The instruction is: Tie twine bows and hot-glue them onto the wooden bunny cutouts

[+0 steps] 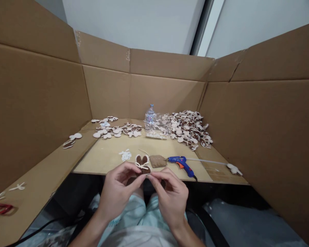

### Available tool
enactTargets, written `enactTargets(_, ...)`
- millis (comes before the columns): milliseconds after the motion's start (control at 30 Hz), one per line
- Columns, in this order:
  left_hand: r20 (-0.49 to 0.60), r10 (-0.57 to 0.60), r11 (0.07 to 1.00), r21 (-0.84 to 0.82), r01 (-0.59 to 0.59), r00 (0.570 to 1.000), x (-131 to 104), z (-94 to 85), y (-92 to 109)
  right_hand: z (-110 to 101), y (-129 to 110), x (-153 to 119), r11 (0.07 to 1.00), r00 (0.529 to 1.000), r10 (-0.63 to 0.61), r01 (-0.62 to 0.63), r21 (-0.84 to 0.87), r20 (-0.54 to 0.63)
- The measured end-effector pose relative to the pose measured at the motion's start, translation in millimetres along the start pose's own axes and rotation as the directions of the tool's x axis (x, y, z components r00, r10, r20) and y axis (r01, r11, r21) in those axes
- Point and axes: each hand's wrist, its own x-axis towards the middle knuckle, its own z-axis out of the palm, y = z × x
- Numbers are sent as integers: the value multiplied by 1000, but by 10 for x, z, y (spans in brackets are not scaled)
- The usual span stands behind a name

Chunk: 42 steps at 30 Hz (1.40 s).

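Note:
Between my hands, near the table's front edge, is a brown-and-white felt bunny [146, 169] with a cream bow across it, ears pointing away from me. My left hand [119, 185] pinches its lower left side between thumb and fingers. Closed at the bunny's lower right edge, my right hand [170, 192] has its fingertips against my left thumb. Something small and pale shows where the fingertips meet, too small to name. Just beyond lies a brown pad [158, 161], with the nozzle of a blue glue gun [180, 161] at its right edge.
Small white pieces [125, 155] lie left of the bunny. A large heap of felt bunnies [189, 128] stands back right, with more bunnies [115, 130] back left. A plastic bottle [150, 115] stands behind clear plastic packaging. Cardboard walls [167, 92] enclose the table.

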Motion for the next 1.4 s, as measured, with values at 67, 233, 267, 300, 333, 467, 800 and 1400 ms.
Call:
enactTargets(67,5,9,1000,-10,-9,1000,-6,6,-1,-12,-15,-6,1000,1000,-23,23,-8,3)
enactTargets(233,14,23,1000,8,-24,1000,-17,9,-12,-32,-57,-12,998,998,-55,55,-26,7)
enactTargets(267,16,23,1000,11,-23,1000,-20,6,-16,-32,-63,-15,998,998,-59,59,-29,6)
enactTargets(300,19,21,1000,13,-21,1000,-24,3,-19,-32,-68,-19,998,998,-61,62,-31,6)
enactTargets(333,23,17,1000,13,-17,1000,-29,-2,-21,-31,-72,-25,998,998,-63,63,-30,8)
enactTargets(467,41,-16,1000,-21,16,999,-57,-17,-4,-39,-75,-37,999,999,28,-28,27,27)
enactTargets(800,181,-200,948,-215,237,963,-25,-21,13,-122,42,162,516,719,492,-695,501,491)
enactTargets(1400,187,-267,941,-160,297,945,53,34,-126,-304,-24,377,970,794,231,-233,-70,562)
